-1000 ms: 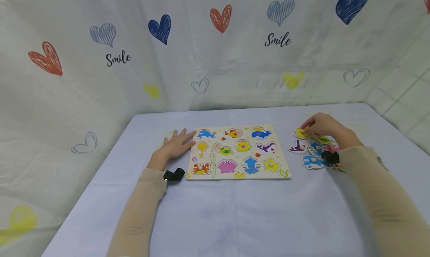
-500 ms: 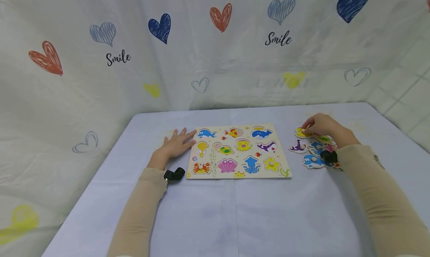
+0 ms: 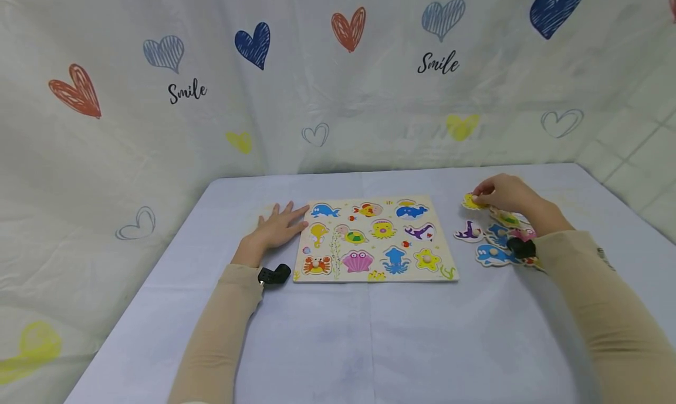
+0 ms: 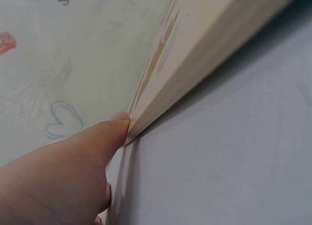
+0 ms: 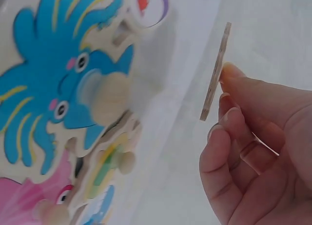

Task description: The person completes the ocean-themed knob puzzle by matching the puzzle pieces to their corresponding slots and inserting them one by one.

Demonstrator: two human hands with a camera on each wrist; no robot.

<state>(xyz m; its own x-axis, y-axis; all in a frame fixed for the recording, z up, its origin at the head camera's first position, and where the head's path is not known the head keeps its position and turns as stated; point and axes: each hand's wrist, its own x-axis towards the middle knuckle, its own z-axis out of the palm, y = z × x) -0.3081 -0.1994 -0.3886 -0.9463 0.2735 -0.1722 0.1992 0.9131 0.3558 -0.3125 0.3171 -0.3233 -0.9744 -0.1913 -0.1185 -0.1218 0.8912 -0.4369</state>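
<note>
A wooden puzzle board (image 3: 338, 278) printed with sea animals lies on the white-covered table. My left hand (image 3: 277, 226) rests flat at its left edge, fingers spread, fingertips touching the edge. A knobbed crab piece (image 3: 323, 267) and a knobbed yellow starfish piece (image 3: 421, 255) sit in the board's front row. Over at the right, my right hand (image 3: 504, 194) pinches a yellow puzzle piece (image 3: 469, 203) with a wavy outline by its top side. In the right wrist view this piece (image 5: 216, 71) shows edge-on, raised above the pile, with thumb and fingertips behind it.
Beneath and beside my right hand is a loose pile of knobbed pieces, among them a purple one (image 3: 469, 232), a blue whale (image 3: 490, 255), a blue squid (image 5: 63, 88) and a pink piece (image 5: 24, 200). A heart-printed curtain (image 3: 317, 87) hangs behind the table (image 3: 338, 345).
My right hand has lifted the yellow piece up and slightly away from the pile, uncovering more of the green-and-yellow piece under it. My left hand has stayed in place on the board.
</note>
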